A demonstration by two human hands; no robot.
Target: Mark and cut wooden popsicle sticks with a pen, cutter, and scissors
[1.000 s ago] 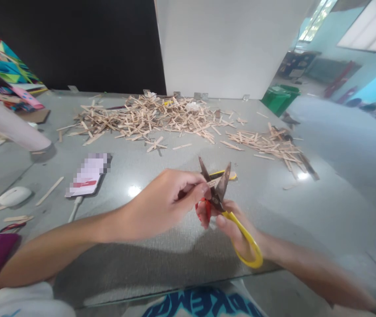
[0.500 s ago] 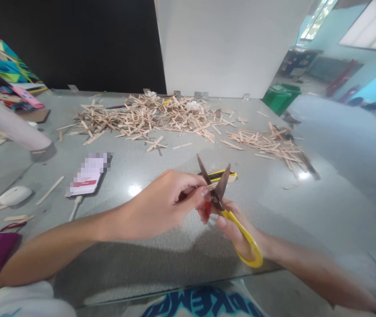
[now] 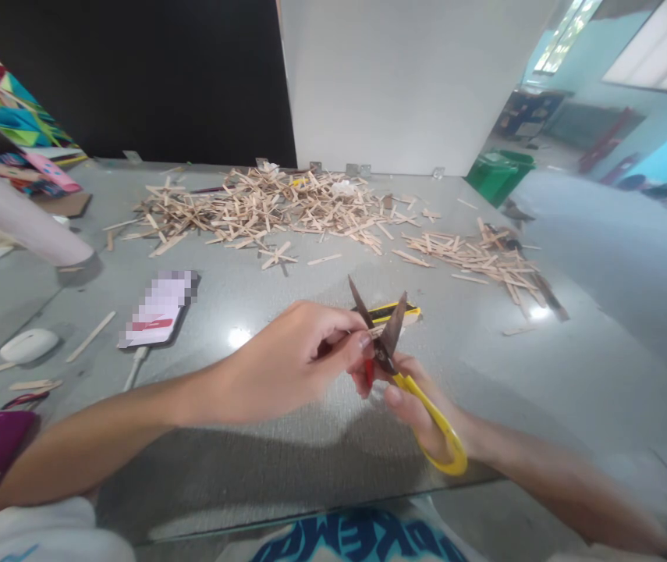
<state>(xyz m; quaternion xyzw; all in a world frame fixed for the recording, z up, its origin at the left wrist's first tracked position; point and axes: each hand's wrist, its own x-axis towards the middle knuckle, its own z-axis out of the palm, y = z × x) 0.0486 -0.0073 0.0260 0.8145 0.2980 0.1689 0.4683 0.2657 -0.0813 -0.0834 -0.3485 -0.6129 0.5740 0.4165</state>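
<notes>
My left hand (image 3: 292, 363) is closed in a pinch on a small wooden stick piece (image 3: 377, 330), holding it between the blades of the scissors (image 3: 395, 343). My right hand (image 3: 420, 406) grips the scissors by their yellow and red handles, and the dark blades stand apart in a V around the stick. Both hands hover low over the grey table (image 3: 572, 367), near its front edge. A yellow and black cutter (image 3: 395, 311) lies on the table just behind the blades.
A wide heap of wooden sticks (image 3: 263, 207) covers the far middle of the table, with a smaller heap (image 3: 485, 257) to its right. A phone (image 3: 157, 308), a white mouse (image 3: 29, 345), loose sticks and a pink tube (image 3: 23, 222) lie at the left. A green bin (image 3: 497, 173) stands beyond.
The scissors and both hands have shifted very slightly; the blades remain apart around the stick piece. Nothing else has moved.
</notes>
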